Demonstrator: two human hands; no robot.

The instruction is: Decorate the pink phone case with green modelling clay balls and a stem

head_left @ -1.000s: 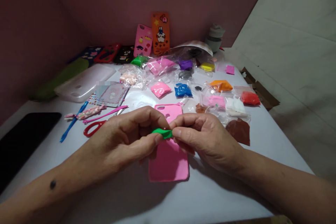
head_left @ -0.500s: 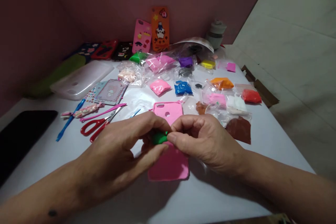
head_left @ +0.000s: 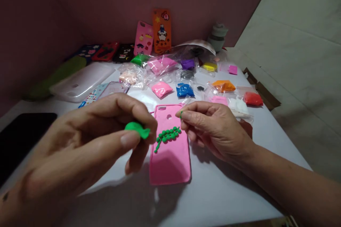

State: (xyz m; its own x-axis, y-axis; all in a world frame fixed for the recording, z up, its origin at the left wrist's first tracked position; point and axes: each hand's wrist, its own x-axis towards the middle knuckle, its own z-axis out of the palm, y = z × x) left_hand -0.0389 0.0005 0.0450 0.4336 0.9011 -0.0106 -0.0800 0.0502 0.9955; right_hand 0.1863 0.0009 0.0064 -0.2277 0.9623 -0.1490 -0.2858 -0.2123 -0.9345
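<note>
On the white table [head_left: 218,191], a pink case [head_left: 170,170] bore rows of green beads [head_left: 168,135]; the left hand [head_left: 90,138] pinched a smooth green lump [head_left: 135,127], the right hand [head_left: 215,127] a green bit [head_left: 181,115].

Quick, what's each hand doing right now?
Left hand: closed, holding a green lump.
Right hand: closed, pinching a tiny green bit.

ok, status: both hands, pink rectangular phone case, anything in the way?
Left hand pinches green clay lump. Right hand pinches tiny green clay bit. Pink phone case: flat, bearing sprig of round green clay beads. Left hand partly masks its left edge.
</note>
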